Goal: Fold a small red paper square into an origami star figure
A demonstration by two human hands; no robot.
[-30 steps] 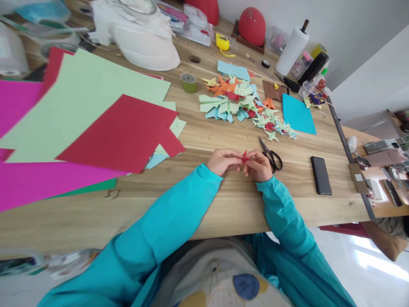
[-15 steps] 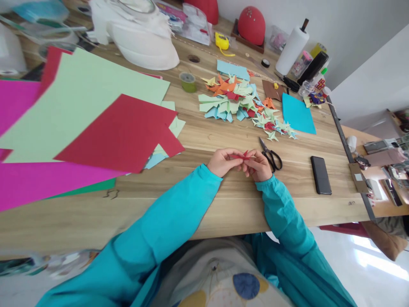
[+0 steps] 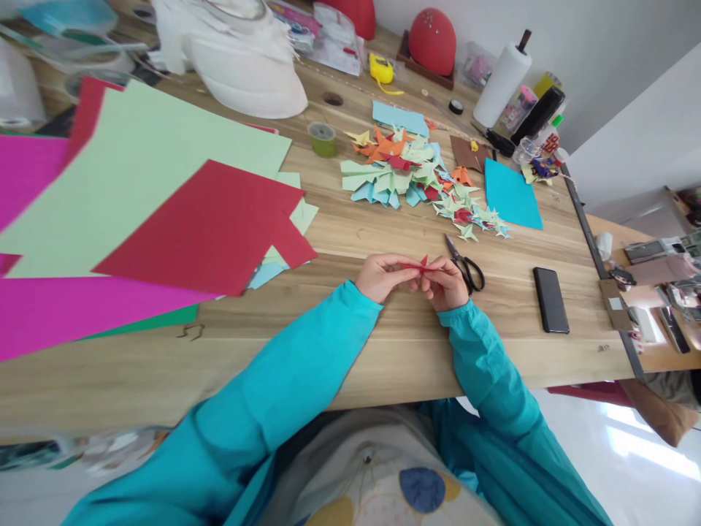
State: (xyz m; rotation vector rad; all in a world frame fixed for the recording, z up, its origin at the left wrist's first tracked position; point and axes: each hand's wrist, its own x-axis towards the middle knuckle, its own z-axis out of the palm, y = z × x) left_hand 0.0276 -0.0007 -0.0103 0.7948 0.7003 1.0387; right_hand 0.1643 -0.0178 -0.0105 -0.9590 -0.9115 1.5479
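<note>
A small piece of folded red paper (image 3: pixel 422 266) with a pointed tip sticking up is pinched between my two hands above the table. My left hand (image 3: pixel 384 276) grips its left side between thumb and fingers. On the other side my right hand (image 3: pixel 446 283) holds it, thumb and fingertips pressed together; the fingers partly cover the paper. Black-handled scissors (image 3: pixel 469 272) lie just beyond my right hand, points facing away. Farther back rests a heap of folded paper pieces (image 3: pixel 394 175) in green, blue, orange and red, with small star-like shapes (image 3: pixel 465 212) at its right.
Large sheets of red (image 3: pixel 202 226), pale green (image 3: pixel 147 146) and magenta paper (image 3: pixel 82 314) overlap on the left. A phone (image 3: pixel 550 300) lies at the right, blue paper (image 3: pixel 513 194) behind it. A tape roll (image 3: pixel 322 140) and yellow tape measure (image 3: pixel 380 69) stand farther back.
The red paper has turned slightly and its upright tip shows a little higher between my fingers. Both hands stay in nearly the same place, still pinching it.
</note>
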